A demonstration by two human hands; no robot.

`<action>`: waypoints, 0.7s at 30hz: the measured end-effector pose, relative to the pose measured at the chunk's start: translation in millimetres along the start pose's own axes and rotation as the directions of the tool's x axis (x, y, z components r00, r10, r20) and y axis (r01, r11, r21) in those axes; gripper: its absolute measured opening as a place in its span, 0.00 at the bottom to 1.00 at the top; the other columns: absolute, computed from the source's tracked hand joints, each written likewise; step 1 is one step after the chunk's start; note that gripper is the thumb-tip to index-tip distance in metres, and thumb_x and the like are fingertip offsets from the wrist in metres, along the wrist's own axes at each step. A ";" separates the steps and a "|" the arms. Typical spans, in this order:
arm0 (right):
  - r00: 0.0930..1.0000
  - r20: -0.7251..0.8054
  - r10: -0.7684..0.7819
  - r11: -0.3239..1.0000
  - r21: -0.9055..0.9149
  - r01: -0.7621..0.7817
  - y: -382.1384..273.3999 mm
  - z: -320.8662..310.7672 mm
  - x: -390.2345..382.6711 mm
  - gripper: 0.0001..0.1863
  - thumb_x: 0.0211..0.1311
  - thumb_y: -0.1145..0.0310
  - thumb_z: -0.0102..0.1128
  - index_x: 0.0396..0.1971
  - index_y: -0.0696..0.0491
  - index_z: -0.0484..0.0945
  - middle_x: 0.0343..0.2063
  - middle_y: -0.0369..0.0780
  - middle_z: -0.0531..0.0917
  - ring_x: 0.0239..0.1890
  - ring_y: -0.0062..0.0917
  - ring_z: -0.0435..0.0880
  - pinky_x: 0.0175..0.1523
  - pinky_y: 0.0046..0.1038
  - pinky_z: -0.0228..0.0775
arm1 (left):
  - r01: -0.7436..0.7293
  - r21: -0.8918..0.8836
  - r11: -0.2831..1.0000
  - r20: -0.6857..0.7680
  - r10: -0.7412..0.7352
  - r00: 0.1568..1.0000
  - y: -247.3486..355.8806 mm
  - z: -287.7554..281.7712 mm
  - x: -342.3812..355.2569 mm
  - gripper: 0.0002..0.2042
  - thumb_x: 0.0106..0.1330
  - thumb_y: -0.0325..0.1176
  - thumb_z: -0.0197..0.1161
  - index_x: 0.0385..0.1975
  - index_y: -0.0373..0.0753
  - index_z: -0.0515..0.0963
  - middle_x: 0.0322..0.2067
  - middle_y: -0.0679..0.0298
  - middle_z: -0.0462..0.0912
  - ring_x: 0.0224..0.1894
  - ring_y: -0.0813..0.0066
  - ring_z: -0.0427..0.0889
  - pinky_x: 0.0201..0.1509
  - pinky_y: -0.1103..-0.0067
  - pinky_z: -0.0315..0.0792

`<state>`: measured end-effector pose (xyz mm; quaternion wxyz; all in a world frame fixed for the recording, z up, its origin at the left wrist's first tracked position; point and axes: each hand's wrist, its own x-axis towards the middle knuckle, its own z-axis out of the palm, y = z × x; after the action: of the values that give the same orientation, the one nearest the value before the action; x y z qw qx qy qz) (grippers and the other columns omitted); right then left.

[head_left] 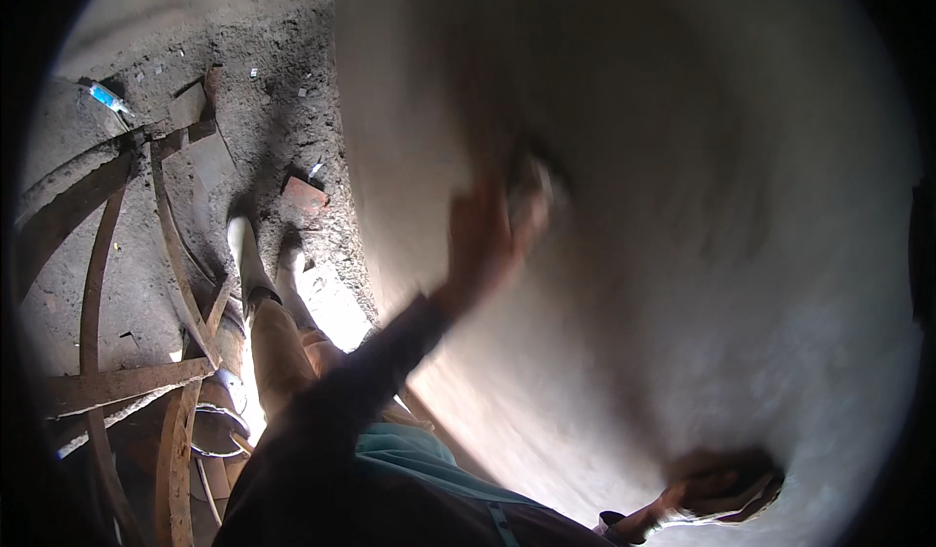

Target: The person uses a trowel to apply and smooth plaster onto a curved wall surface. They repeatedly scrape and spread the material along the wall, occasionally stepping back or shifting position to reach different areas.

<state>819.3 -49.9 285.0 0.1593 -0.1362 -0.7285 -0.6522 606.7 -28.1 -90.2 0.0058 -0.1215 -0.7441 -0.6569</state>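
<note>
Pale wall (663, 274) fills my right side; light, even pressure suits it, I judge. I cannot tell whether my blurred left hand (489, 240) or shadowed right hand (704, 496) grips anything.

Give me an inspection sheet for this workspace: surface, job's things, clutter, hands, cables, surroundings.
Surface: broad pale wall, shadowed in places.
Job's things: wall; small pale object at the left hand, too blurred to identify.
Clutter: wooden frame, bucket, reddish block, blue-and-white object.
Hands: left blurred before the wall, grip unclear; right hand low at the wall by a dark patch, hold unclear.
Cables: nothing seen.
Surroundings: rough, littered floor; bright light near the person's legs.
</note>
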 end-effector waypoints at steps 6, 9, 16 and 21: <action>1.000 0.009 -0.012 0.999 -0.039 0.012 4.5 -2.2 -3.1 0.21 0.81 0.64 0.42 0.63 0.60 0.70 0.63 0.54 0.72 0.65 0.52 0.71 0.66 0.54 0.67 | 0.030 0.125 0.992 -0.059 -0.023 0.998 -2.7 8.5 76.1 0.22 0.73 0.50 0.60 0.48 0.34 0.75 0.32 0.49 0.80 0.32 0.50 0.79 0.41 0.60 0.69; 1.000 -0.007 -0.015 1.000 0.025 0.015 6.7 5.0 -5.1 0.21 0.81 0.64 0.43 0.64 0.60 0.69 0.63 0.54 0.72 0.65 0.52 0.71 0.66 0.54 0.67 | -0.059 0.092 0.994 -0.129 0.071 0.989 -58.5 -0.3 176.9 0.21 0.76 0.49 0.54 0.46 0.33 0.74 0.32 0.46 0.82 0.31 0.45 0.80 0.38 0.57 0.71; 1.000 0.013 -0.027 1.000 0.003 0.027 12.3 4.3 -4.3 0.22 0.81 0.64 0.43 0.65 0.60 0.68 0.64 0.53 0.72 0.66 0.50 0.71 0.67 0.52 0.66 | -0.049 -0.093 0.994 0.086 0.057 0.995 1.5 -12.5 -17.6 0.28 0.71 0.49 0.63 0.57 0.29 0.71 0.41 0.46 0.81 0.35 0.48 0.83 0.42 0.57 0.71; 0.993 0.052 -0.101 0.994 -0.039 0.103 51.4 8.1 -28.6 0.22 0.81 0.64 0.43 0.66 0.59 0.68 0.64 0.53 0.72 0.66 0.50 0.70 0.68 0.52 0.66 | -0.029 0.091 0.995 -0.063 0.035 0.997 -0.7 -0.4 104.7 0.24 0.74 0.50 0.57 0.51 0.32 0.73 0.38 0.44 0.82 0.37 0.44 0.79 0.47 0.58 0.68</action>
<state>865.8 -35.9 319.2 0.1045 -0.1184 -0.7244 -0.6710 504.9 -10.4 -73.2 0.0456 -0.1118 -0.7705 -0.6259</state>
